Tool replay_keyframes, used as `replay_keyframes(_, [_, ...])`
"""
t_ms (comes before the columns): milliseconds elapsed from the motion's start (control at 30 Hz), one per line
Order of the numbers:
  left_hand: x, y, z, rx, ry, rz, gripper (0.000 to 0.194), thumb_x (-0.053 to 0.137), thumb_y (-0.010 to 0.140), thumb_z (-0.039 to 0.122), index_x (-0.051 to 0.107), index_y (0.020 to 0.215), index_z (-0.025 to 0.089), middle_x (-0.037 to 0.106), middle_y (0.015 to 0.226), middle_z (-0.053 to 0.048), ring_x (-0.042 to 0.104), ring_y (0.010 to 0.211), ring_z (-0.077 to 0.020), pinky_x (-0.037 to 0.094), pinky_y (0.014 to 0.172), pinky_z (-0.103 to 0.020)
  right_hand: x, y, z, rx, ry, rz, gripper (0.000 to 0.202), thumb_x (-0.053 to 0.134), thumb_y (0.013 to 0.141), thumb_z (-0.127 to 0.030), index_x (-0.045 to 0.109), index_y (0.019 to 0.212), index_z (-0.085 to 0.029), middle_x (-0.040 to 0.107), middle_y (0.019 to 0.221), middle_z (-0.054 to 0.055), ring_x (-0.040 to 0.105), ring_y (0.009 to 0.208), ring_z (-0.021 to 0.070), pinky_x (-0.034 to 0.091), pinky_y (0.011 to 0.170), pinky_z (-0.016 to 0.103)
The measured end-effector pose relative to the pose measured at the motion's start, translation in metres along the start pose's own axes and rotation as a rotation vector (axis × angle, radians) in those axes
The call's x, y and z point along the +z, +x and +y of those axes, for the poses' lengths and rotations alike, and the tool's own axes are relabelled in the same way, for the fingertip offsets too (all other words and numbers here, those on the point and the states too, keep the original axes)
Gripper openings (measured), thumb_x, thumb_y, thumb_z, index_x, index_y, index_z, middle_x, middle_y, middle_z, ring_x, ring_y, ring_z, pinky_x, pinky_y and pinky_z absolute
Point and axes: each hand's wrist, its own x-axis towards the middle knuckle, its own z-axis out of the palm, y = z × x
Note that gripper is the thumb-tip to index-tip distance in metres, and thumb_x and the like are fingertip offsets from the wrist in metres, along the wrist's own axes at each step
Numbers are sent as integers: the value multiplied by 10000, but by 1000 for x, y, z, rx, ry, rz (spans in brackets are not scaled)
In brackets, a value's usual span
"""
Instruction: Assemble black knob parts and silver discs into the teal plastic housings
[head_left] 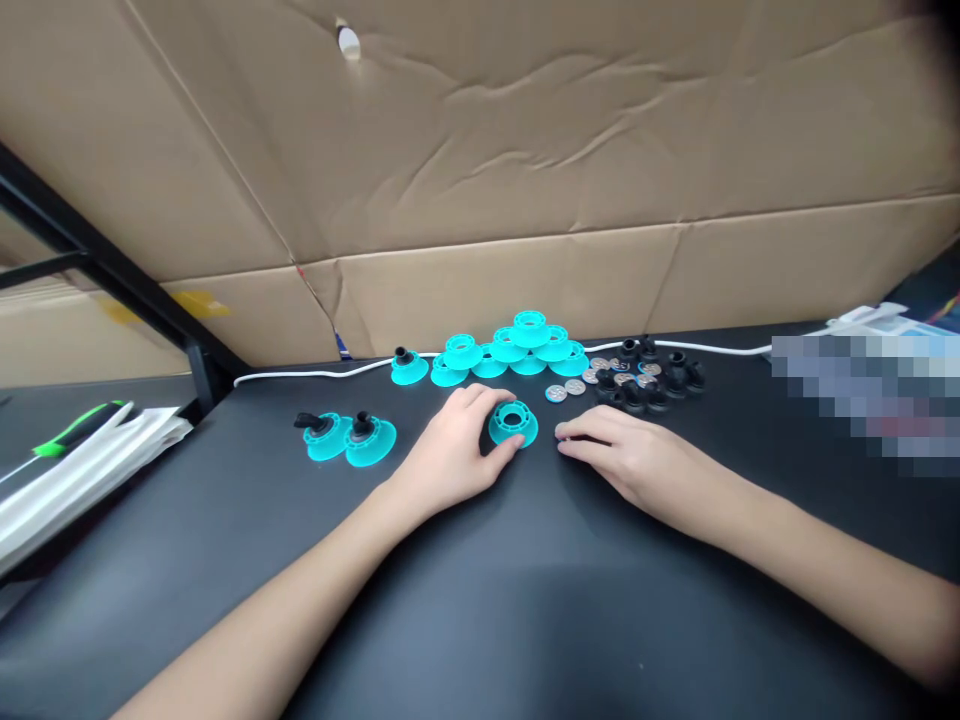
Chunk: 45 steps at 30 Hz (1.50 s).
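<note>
My left grip point(454, 445) clasps the turquoise cup point(529, 424), just left of my right grip point(637, 455); whether that's closed, I can't tell!

On the table point(480, 620): one cup point(530, 427) before the cup pile point(510, 352), discs point(575, 387) and knobs point(677, 376) right, knob-topped cups point(371, 447) left.

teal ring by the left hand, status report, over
Left hand curled around teal ring, narrow rim up. Right hand close beside, grip contents unclear. Silver discs and black parts lie beyond right hand.
</note>
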Motion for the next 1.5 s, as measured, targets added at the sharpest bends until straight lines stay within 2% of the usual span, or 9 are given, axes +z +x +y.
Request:
replay_keyframes(167, [-4,3,1,-85,-2,19,346,731,924,382,654,1208,200,722,1203,-116,701,1094,-305,589,997,-491,1,-2,1,9,-130,16,298,488,1042,-35,754,1163,-92,751,1231,172,719,1115,272,665,925,388])
replay_keyframes(300, [-20,12,-1,-59,64,114,370,717,922,410,645,1201,177,732,1187,-120,710,1081,-298,584,994,-470,0,-1,0,22,-165,-1,312,509,999,2,754,1172,-84,747,1231,177,718,1126,282,665,921,384])
replay_keyframes(433, [-48,40,-8,-36,222,202,396,688,920,421,653,1206,150,732,1181,-129,700,1084,-307,573,998,-462,-1,0,-3,-4,-238,10,326,510,966,27,770,1131,-82,759,1209,184,730,1071,290,665,910,395])
replay_keyframes(600, [-68,84,-15,-159,331,97,404,686,895,377,688,1209,122,745,1207,-148,696,1134,-333,563,1011,-447,-3,1,-5,-6,-299,10,327,511,936,48,772,1108,-48,765,1180,202,739,1032,307,671,879,409])
replay_keyframes(700, [-66,99,-21,-200,341,61,427,713,865,363,708,1213,116,749,1251,-164,691,1191,-356,547,1047,-451,-6,0,-5,3,-307,-1,337,519,921,51,768,1127,-42,762,1195,200,741,1035,312,671,885,415])
replay_keyframes(833, [-58,105,-30,-222,300,28,439,727,859,394,718,1217,140,776,1225,-144,732,1126,-339,582,985,-426,-8,0,-5,28,-312,-40,351,526,910,54,766,1141,-56,758,1213,195,741,1051,314,668,887,417])
replay_keyframes(967, [-54,103,-35,-192,273,35,472,704,896,424,684,1281,152,747,1308,-143,708,1202,-330,560,1052,-431,-8,-1,-5,40,-311,-53,376,513,911,56,762,1157,-80,752,1237,192,733,1082,304,660,904,412])
replay_keyframes(1167, [-54,91,-41,-158,233,8,700,744,875,523,572,1442,150,681,1391,-178,663,1279,-357,554,1071,-479,-7,-1,-3,44,-292,-45,374,523,905,54,760,1158,-87,745,1239,194,728,1070,307,659,877,409])
replay_keyframes(1500, [-54,89,-45,-122,202,24,632,718,883,436,578,1424,140,668,1371,-183,675,1251,-305,557,1080,-460,-10,-3,-4,54,-266,-74,410,530,895,65,755,1190,-108,732,1282,191,717,1120,311,659,909,428])
